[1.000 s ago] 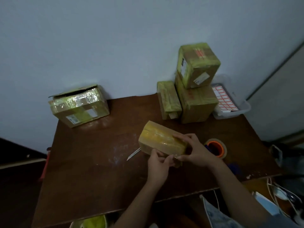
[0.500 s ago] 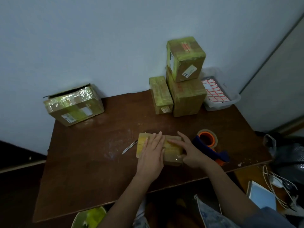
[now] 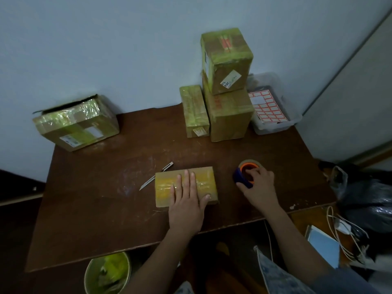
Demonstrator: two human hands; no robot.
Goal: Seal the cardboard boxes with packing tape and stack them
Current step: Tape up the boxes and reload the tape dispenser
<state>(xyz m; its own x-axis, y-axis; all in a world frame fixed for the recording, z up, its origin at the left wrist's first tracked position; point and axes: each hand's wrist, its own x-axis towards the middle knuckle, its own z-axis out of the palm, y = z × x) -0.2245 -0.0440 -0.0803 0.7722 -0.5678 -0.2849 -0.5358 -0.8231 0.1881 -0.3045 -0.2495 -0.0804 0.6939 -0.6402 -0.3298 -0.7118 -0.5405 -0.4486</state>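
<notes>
A small flat cardboard box wrapped in yellowish tape lies near the middle of the brown table. My left hand presses flat on its top with straight fingers. To the right, my right hand grips the tape dispenser, an orange-cored roll with a blue handle. At the back stand two taped boxes stacked, the upper one on the lower one, with a narrow taped box beside them. A larger taped box sits at the back left corner.
A utility knife lies just left of the small box. A clear plastic bin with red-bordered label sheets stands at the back right. A bin with green scraps is below the table's front edge. Cables and bags lie to the right.
The small box went from being held tilted to lying flat on the table. My right hand left the box and took hold of the tape dispenser; my left hand stays flat on the box.
</notes>
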